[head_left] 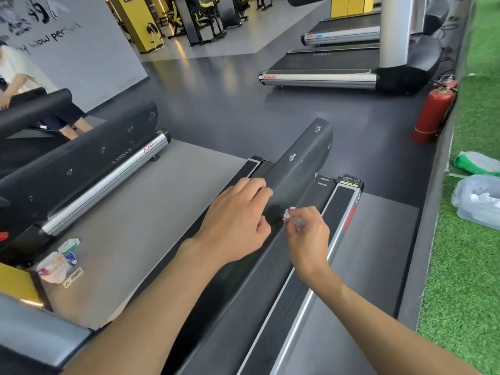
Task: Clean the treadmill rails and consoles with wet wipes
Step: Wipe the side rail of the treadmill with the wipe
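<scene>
While right of rail (295, 169), extinguisher (433, 109); bag (477, 204)

The wipe (287, 212) mostly hidden inside right hand (307, 235); bystander (16, 77) cropped by left edge.

Left hand (238, 220) gripping rail (297, 163), right hand (307, 234) pinching wipe (287, 213) — arms outstretched

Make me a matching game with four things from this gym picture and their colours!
Things:
1. fire extinguisher
2. fake grass
3. wet wipe
4. treadmill rail

Colours:
A. white
B. black
C. red
D. green

Pairs: 1-C, 2-D, 3-A, 4-B
</scene>
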Demonstrator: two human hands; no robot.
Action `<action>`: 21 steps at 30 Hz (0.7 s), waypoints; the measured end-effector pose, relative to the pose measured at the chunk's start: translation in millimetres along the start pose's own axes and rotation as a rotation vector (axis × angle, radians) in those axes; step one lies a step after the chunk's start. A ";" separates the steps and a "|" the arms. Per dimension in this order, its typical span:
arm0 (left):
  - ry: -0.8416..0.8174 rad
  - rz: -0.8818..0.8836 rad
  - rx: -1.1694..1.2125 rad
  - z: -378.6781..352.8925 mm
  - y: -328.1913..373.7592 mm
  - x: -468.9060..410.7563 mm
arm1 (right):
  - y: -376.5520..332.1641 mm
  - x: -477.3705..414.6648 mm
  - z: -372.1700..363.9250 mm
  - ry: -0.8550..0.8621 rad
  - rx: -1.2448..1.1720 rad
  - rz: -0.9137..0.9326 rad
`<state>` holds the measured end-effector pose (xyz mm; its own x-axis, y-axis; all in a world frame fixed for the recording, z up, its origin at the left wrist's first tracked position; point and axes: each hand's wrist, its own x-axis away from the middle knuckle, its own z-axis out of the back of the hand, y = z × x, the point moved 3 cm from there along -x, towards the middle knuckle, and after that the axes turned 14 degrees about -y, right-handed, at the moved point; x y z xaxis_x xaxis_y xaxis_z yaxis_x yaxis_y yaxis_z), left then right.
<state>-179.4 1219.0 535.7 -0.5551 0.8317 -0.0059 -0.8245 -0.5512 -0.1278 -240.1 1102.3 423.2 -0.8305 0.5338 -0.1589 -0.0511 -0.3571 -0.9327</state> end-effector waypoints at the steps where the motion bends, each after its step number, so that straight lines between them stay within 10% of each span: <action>1: 0.009 -0.003 0.009 -0.9 -0.8 0.1 | -1.8 0.9 -1.1 -0.006 0.014 0.030; 21: 0.026 0.001 0.036 -1.4 -1.0 1.0 | -28.8 -4.1 3.5 -0.003 0.106 0.381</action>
<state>-179.0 1220.5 534.4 -0.5536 0.8322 -0.0315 -0.8274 -0.5540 -0.0924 -237.1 1107.7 451.7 -0.8025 0.3460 -0.4861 0.2042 -0.6063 -0.7686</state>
